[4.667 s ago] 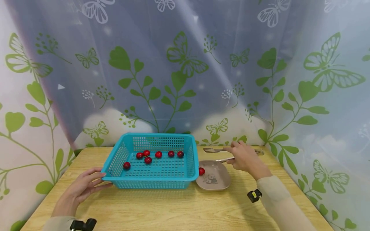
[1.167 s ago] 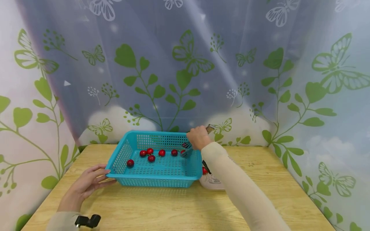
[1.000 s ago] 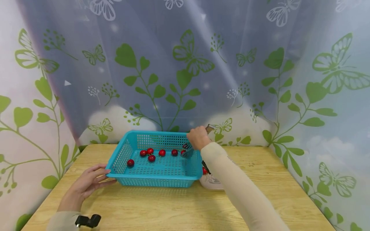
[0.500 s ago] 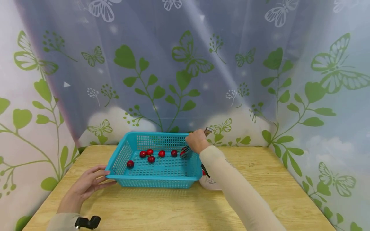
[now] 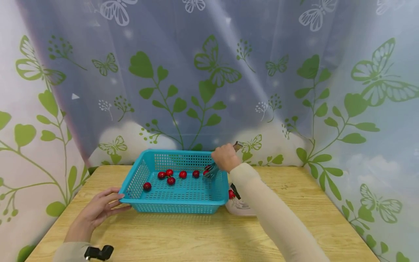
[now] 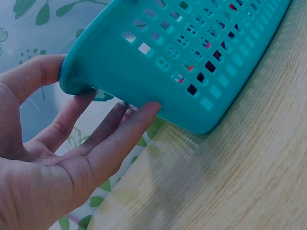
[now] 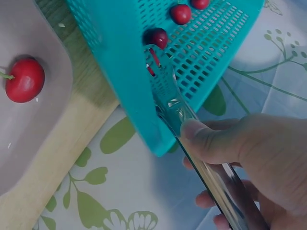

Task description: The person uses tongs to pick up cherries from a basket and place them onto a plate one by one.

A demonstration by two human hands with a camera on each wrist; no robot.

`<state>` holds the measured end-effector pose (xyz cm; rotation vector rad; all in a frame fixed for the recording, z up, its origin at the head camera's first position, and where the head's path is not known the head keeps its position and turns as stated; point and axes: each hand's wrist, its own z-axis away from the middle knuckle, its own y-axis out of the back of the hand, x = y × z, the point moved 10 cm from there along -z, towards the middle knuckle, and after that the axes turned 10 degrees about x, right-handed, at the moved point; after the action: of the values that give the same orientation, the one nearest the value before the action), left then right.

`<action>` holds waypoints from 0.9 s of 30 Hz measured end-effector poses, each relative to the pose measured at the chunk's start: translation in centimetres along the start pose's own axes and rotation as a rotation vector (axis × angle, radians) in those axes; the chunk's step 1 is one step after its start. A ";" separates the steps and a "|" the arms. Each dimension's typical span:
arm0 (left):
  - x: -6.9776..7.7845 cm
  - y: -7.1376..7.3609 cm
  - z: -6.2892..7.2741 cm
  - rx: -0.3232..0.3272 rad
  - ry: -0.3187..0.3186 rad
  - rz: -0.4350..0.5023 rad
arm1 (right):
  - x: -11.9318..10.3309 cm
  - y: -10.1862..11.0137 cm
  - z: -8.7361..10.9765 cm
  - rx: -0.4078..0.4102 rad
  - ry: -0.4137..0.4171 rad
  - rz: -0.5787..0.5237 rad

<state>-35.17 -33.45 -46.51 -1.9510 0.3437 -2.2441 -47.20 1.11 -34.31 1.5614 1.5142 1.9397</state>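
A turquoise perforated basket (image 5: 176,206) stands on the table with several red cherries (image 5: 183,174) on its floor. At its near-left corner my left hand (image 5: 98,209) grips the rim, the thumb on one side and fingers on the other, as the left wrist view shows. My right hand (image 5: 226,157) holds metal tongs (image 7: 175,108) over the basket's right end. The slotted head points down into the basket, and red shows through its slots from a cherry (image 5: 207,171) there. Whether the tongs clasp that cherry cannot be told.
A small pinkish-beige dish (image 7: 53,120) sits close against the basket's right side, partly hidden by my right sleeve. One red cherry (image 7: 25,80) with a stem lies in it. A patterned curtain (image 5: 183,91) hangs right behind the wooden table (image 5: 183,240).
Since the earliest frame, my right hand has carried the tongs from above the dish leftward into the basket's right end. Lately the tongs shift only slightly there. My left hand stays at the corner.
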 end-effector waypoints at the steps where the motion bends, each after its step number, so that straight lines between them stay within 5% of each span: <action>1: 0.0 0.0 0.0 0.002 0.001 0.000 | 0.1 0.1 0.1 -0.002 -0.001 -0.007; 13: -0.1 0.2 -0.1 0.004 0.005 -0.004 | 1.8 1.1 0.6 -0.008 0.001 -0.159; 27: -0.2 0.6 -0.3 0.049 0.014 -0.024 | 3.6 2.2 2.4 0.088 0.002 -0.282</action>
<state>-35.41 -33.95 -46.94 -1.9263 0.2649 -2.2598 -45.78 4.01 -30.65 1.2937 1.7352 1.7395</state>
